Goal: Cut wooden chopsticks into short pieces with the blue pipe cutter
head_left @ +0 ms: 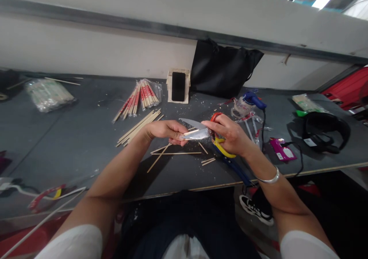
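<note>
In my right hand point(231, 134) is a pair of scissors point(219, 146) with red and yellow handles. Its blades stand apart and point left toward my other hand. My left hand point(169, 130) pinches a thin wooden stick point(191, 132), which lies between the blades; whether it is one stick or more I cannot tell. Below my hands, several loose sticks point(184, 153) lie crossed on the dark table point(94, 136), with short cut pieces point(208, 161) beside them. A bundle of longer sticks point(139, 128) lies behind my left wrist.
Red-wrapped chopsticks point(140, 98) and a phone point(178, 86) on a wooden stand are at the back, beside a black bag point(224, 67). To the right are a blue glue gun point(254, 99), blue-handled pliers point(237, 170), a purple box point(282, 149) and black headgear point(324, 132).
</note>
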Available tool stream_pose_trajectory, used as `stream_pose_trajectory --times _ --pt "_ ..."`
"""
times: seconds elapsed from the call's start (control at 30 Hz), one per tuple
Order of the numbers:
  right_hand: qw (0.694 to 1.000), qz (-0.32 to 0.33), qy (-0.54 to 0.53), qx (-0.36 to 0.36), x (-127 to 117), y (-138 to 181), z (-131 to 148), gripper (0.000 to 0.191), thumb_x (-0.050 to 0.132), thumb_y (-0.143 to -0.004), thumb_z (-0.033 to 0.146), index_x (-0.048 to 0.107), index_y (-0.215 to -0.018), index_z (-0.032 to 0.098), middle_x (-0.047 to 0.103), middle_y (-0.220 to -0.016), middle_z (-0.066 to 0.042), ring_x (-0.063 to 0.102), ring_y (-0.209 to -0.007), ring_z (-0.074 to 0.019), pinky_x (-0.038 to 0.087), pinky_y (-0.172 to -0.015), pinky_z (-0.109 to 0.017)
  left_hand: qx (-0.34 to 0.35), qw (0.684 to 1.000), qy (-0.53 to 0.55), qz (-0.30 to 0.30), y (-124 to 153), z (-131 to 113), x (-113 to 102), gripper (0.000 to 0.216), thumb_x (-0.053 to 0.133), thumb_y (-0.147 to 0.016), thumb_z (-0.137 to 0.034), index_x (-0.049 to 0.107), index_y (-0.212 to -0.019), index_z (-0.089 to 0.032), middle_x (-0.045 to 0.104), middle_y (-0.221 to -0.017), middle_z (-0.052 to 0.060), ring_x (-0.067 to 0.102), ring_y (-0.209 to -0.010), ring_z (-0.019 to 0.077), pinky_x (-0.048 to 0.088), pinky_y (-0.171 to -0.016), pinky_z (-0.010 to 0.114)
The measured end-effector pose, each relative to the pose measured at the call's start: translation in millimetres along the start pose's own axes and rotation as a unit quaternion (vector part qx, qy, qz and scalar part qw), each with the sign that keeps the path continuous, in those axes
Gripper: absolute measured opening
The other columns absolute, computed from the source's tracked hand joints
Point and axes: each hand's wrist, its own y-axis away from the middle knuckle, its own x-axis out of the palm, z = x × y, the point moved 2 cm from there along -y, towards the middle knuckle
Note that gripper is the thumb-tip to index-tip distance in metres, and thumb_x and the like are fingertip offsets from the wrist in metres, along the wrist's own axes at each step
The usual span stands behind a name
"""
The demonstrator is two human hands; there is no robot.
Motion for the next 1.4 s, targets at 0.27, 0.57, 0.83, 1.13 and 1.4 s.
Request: stream_pose_trajectory --times 0.27,0.57,0.83,1.13,1.4 --pt "1.000 -0.012 0.008 0.004 8.4 4.2 -2.5 0.058 0.051 -0.083 0.005 0.058 -0.135 0.029 0.055 -0.085 -0.001 0.052 -0.077 -0.0171 0.047 -0.067 -0.028 0.003 1.000 -0.016 -0.009 2.3 -0.1 -0.7 0.051 0.062 -0.091 -0.063 0.067 -0.077 -0.014 0.046 -0.053 -0.002 0.038 -0.049 0.0094 0.035 -0.045 0.022" --pt "0.990 -0.101 -0.010 0.099 7.0 7.6 -9.9 0.053 0.053 -0.088 0.013 0.058 -0.138 0.029 0.062 -0.084 0.000 0.053 -0.069 -0.0161 0.049 -0.067 -0.030 0.011 0.997 0.022 -0.073 4.4 0.1 -5.2 0.044 0.068 -0.090 -0.057 0.067 -0.078 -0.015 0.046 -0.054 -0.003 0.039 -0.047 0.0086 0.035 -0.044 0.021" --pt "0.997 -0.041 -0.026 0.062 -3.0 -3.2 -5.2 0.057 0.054 -0.087 0.011 0.056 -0.140 0.032 0.063 -0.096 -0.003 0.060 -0.085 -0.0192 0.052 -0.076 -0.034 -0.018 0.990 0.139 -0.001 4.8 7.6 1.4 0.037 0.069 -0.087 -0.052 0.063 -0.073 -0.018 0.036 -0.049 -0.005 0.029 -0.042 0.0097 0.027 -0.036 0.023" --pt "0.998 0.021 -0.049 0.037 -4.8 -0.6 -2.9 0.060 0.056 -0.089 0.011 0.053 -0.144 0.033 0.063 -0.104 -0.005 0.060 -0.093 -0.0204 0.054 -0.082 -0.035 -0.031 0.992 0.122 0.030 -0.1 8.8 4.8 0.042 0.068 -0.087 -0.057 0.064 -0.072 -0.018 0.036 -0.049 -0.005 0.031 -0.040 0.0091 0.028 -0.035 0.024" --pt "0.998 0.032 -0.045 0.023 -6.3 1.2 -1.5 0.055 0.055 -0.089 0.009 0.054 -0.141 0.028 0.061 -0.103 -0.005 0.059 -0.091 -0.0189 0.053 -0.079 -0.031 -0.036 0.991 0.125 0.025 -1.9 13.7 3.3 0.043 0.071 -0.086 -0.057 0.065 -0.072 -0.016 0.036 -0.049 -0.005 0.031 -0.040 0.0078 0.027 -0.035 0.022"
